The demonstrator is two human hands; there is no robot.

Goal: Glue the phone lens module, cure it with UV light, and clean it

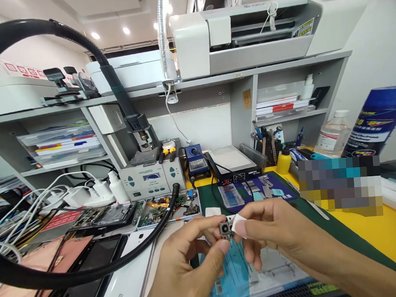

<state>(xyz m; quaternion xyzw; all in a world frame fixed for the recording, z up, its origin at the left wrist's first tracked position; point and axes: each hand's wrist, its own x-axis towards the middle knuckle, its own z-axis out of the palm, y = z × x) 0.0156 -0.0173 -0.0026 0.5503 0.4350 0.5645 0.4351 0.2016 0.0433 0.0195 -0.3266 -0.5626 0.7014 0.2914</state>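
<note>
Between the thumb and forefinger of my left hand [195, 257] is a small square camera module [225, 228] with a round dark lens facing me. My right hand [275, 233] pinches a small white pad [239, 224] close against the module's right side; whether it touches the lens face I cannot tell. Both hands hover over a blue and white sheet [261, 271] on the dark green mat [340, 242]. Another white square pad [213, 212] lies just behind my left fingertips.
A black hose [124, 257] loops across the left side from a hot-air station [149, 179]. A tray of circuit boards [168, 211] and several phones [125, 271] lie left. Tweezers [314, 208] rest on the mat. A blue spray can [375, 122] stands at right.
</note>
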